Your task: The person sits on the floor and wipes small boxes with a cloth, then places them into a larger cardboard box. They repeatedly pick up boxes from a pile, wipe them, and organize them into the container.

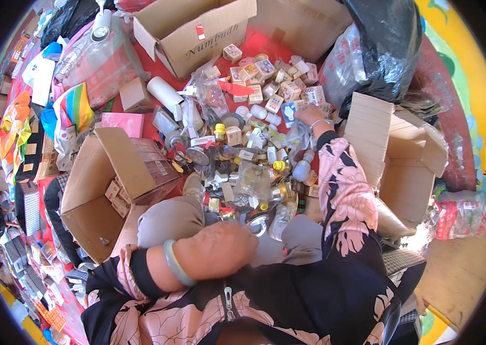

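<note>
Blue-and-white box (288, 112): I cannot tell whether right grip (310, 115) holds it or left grip (223, 247) anything; a nudge could topple neighbouring small boxes (291, 92).

The fingertips of the left hand (220, 247) are hidden.

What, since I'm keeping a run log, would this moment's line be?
right hand: at blue-and-white box, contact unclear | left hand: curled, contents hidden | left carton: small boxes inside
</note>
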Available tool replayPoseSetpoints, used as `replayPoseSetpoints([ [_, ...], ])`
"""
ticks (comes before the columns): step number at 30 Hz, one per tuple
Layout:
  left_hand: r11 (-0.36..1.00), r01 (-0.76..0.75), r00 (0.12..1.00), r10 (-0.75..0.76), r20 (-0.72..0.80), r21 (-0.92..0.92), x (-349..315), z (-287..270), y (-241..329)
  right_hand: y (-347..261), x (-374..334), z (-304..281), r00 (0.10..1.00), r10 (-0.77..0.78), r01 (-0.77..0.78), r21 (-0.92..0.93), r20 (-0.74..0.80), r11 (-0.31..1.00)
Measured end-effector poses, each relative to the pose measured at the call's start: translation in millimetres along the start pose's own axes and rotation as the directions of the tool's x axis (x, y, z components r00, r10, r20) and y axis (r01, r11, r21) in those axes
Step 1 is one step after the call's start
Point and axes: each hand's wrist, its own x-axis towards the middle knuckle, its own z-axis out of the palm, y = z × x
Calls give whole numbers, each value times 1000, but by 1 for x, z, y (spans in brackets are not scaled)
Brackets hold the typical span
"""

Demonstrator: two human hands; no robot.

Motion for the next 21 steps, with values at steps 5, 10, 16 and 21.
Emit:
replayPoseSetpoints([
  [5, 981, 166, 982, -174, -79, -102, -4, 2, -1, -35, -106, -62, 913, -215, -247, 888, 347, 388],
  [10, 914, 245, 801, -379, -464, -324, 0, -6, -10, -61, -247, -92, 906, -325, -252, 963, 271, 100],
  [16, 363, -312, 675, -565, -474, -878, 2, -7, -16, -77, -358, -84, 892, -437, -216, 956, 112, -196],
  [21, -114, -481, 851, -300, -431, -869, 2, -12, 18, -96, -412, -68, 839, -543, -285, 861, 12, -421],
])
